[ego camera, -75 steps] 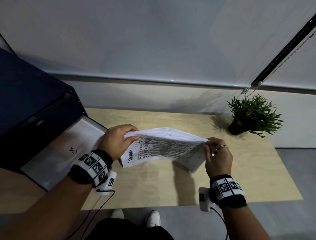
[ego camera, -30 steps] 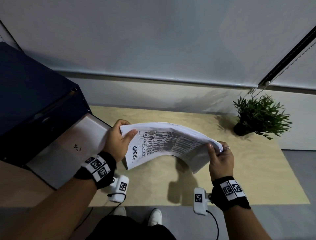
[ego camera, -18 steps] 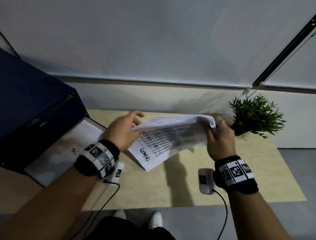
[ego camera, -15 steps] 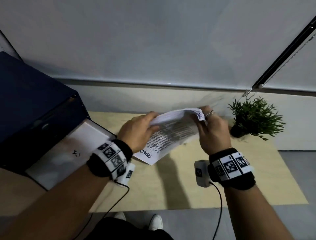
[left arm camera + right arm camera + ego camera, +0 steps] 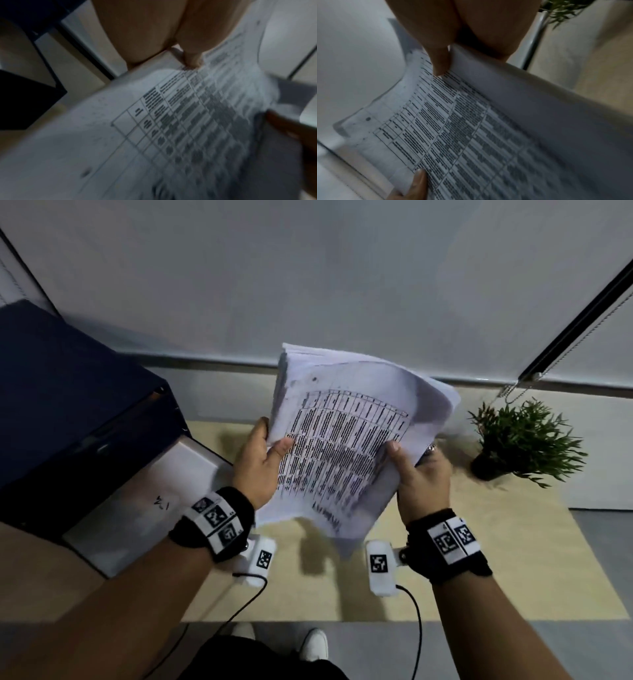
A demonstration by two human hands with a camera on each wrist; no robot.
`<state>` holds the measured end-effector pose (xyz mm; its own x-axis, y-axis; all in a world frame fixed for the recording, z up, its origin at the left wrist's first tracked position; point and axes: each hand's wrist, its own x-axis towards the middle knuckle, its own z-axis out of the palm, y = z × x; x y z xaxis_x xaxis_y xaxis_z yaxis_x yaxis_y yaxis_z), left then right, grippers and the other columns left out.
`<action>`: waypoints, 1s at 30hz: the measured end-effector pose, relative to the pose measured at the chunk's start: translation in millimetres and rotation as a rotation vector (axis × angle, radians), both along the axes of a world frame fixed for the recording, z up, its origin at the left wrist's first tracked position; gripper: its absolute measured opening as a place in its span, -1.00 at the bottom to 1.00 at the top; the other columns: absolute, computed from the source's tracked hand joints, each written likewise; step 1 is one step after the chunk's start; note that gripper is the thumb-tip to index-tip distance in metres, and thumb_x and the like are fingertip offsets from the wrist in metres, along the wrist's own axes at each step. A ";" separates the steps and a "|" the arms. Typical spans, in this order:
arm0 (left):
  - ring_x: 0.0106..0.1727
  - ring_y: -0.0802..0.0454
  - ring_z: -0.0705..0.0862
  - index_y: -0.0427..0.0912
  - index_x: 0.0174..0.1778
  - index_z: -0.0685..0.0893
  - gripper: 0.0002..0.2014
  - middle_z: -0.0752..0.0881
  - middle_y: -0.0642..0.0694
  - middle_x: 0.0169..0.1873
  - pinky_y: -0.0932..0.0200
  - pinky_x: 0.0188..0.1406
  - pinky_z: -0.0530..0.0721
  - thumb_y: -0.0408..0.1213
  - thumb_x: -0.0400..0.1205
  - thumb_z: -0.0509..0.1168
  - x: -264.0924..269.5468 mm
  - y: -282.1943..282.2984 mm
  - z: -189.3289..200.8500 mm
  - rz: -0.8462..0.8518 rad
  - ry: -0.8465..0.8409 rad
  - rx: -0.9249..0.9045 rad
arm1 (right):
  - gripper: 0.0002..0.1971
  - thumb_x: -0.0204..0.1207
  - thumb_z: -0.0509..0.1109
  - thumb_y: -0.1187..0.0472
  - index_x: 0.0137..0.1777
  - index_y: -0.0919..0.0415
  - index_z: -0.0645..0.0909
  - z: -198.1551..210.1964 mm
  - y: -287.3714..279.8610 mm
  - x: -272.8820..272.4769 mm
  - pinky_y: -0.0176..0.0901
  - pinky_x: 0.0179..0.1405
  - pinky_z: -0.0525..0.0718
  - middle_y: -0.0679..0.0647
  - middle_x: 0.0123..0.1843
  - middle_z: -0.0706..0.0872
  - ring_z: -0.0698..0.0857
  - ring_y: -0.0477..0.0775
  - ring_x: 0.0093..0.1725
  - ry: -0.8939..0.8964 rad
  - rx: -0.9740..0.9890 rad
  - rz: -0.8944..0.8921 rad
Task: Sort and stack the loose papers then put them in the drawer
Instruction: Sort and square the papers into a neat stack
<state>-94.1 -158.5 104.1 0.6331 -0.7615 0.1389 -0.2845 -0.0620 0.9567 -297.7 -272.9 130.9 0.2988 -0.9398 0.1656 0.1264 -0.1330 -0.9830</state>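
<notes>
Both hands [image 5: 260, 463] have tipped the paper stack [image 5: 342, 440] upright; earlier horizontal.

One stack of papers [image 5: 346, 440], one open drawer [image 5: 144, 501], one potted plant [image 5: 524, 440], two hands.

This looks like an office or study room. A flat, pale plywood desk top [image 5: 496, 559] stands against a plain light grey wall [image 5: 308, 268], with grey floor showing beyond its near edge. On the left sits a dark navy blue metal filing cabinet [image 5: 68, 392] with a pulled-out grey drawer [image 5: 137, 501] that bears a small handwritten mark. A thick stack of white printed sheets with black ruled tables [image 5: 342, 446], the sort of paperwork an office keeps, is held above the desk. A small green potted plant in a dark pot [image 5: 524, 440] decorates the far right corner, below a window blind with a beaded pull chain [image 5: 513, 392].
</notes>
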 end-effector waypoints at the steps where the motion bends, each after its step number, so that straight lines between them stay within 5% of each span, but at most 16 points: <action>1: 0.06 -0.10 0.72 -0.33 0.26 0.51 -0.73 0.78 -0.21 0.07 0.03 0.09 0.64 -0.28 0.71 0.29 -4.3 1.0 -4.5 0.051 -0.076 0.004 | -0.78 0.50 0.44 0.49 -0.15 0.14 0.76 -0.7 1.0 -0.4 -0.21 -0.17 0.72 -0.15 -0.25 0.84 0.72 -0.16 -0.23 0.036 -0.066 -0.052; 5: 0.01 0.01 0.67 -0.31 0.27 0.45 -0.74 0.72 -0.13 0.04 0.26 -0.07 0.53 -0.24 0.75 0.21 -15.2 14.2 -29.4 0.052 -0.149 0.142 | -0.62 0.40 0.52 0.53 0.10 0.11 0.68 -16.1 15.1 3.5 -0.34 0.06 0.67 -0.30 -0.01 0.77 0.70 -0.42 -0.03 0.183 -0.223 -0.094; 9: 0.15 -0.04 0.70 -0.25 0.28 0.40 -0.69 0.71 -0.12 0.15 0.09 0.21 0.65 -0.19 0.71 0.27 -15.1 20.7 -49.2 -0.004 -0.010 0.187 | -0.77 0.40 0.51 0.54 -0.04 0.24 0.71 -36.9 22.2 7.7 -0.36 -0.14 0.61 -0.01 -0.18 0.76 0.65 -0.54 -0.29 0.281 -0.062 -0.062; 12: 0.10 0.29 0.69 -0.25 0.34 0.40 -0.63 0.71 -0.10 0.19 0.51 0.14 0.56 -0.21 0.70 0.31 -13.1 15.8 -32.3 0.024 0.028 0.072 | -0.70 0.39 0.49 0.58 0.12 0.41 0.68 -30.5 17.4 9.8 -0.58 -0.08 0.60 -0.03 -0.03 0.75 0.68 -0.54 -0.17 0.203 -0.072 -0.078; 17: -0.02 0.66 0.63 -0.12 0.32 0.32 -0.74 0.68 0.10 0.08 0.65 0.00 0.49 -0.35 0.75 0.19 -17.6 5.8 0.5 0.073 0.099 -0.142 | -0.73 0.42 0.45 0.61 0.12 0.51 0.70 -18.1 9.2 15.5 -0.55 0.01 0.59 0.08 0.00 0.76 0.71 -0.48 -0.10 0.213 -0.162 -0.054; 22: -0.01 0.50 0.66 -0.07 0.29 0.35 -0.72 0.70 0.00 0.08 0.52 0.06 0.52 -0.02 0.75 0.13 -10.5 3.4 3.3 0.035 0.116 -0.196 | -0.71 0.39 0.55 0.48 0.10 0.51 0.64 -10.2 12.1 13.4 -0.44 -0.09 0.64 0.13 -0.10 0.77 0.73 -0.35 -0.18 0.122 -0.145 -0.055; 24: -0.24 0.41 0.60 -0.10 0.27 0.34 -0.65 0.63 0.04 -0.14 0.50 -0.10 0.53 0.06 0.73 0.13 -12.7 3.3 11.5 0.050 0.076 -0.258 | -0.70 0.40 0.55 0.48 0.08 0.43 0.57 0.2 14.2 14.0 -0.49 -0.13 0.62 0.03 -0.12 0.71 0.70 -0.36 -0.21 0.037 -0.159 -0.097; 27: -0.40 0.37 0.44 -0.14 0.30 0.38 -0.78 0.43 0.10 -0.29 0.48 -0.29 0.46 -0.16 0.78 0.11 -17.8 -1.3 27.4 0.086 0.004 -0.346 | -0.81 0.44 0.54 0.40 -0.04 0.19 0.62 10.7 14.3 19.1 -0.45 -0.15 0.62 -0.17 -0.23 0.75 0.69 -0.31 -0.23 -0.006 -0.208 -0.146; 30: -0.30 0.41 0.52 -0.14 0.18 0.56 -0.86 0.57 0.22 -0.23 0.48 -0.23 0.48 -0.28 0.79 0.13 -12.2 -9.7 33.8 0.153 -0.044 -0.354 | -0.88 0.53 0.46 0.36 -0.13 0.12 0.64 10.4 11.1 22.4 -0.42 -0.13 0.60 -0.23 -0.28 0.76 0.68 -0.24 -0.22 -0.012 -0.203 -0.178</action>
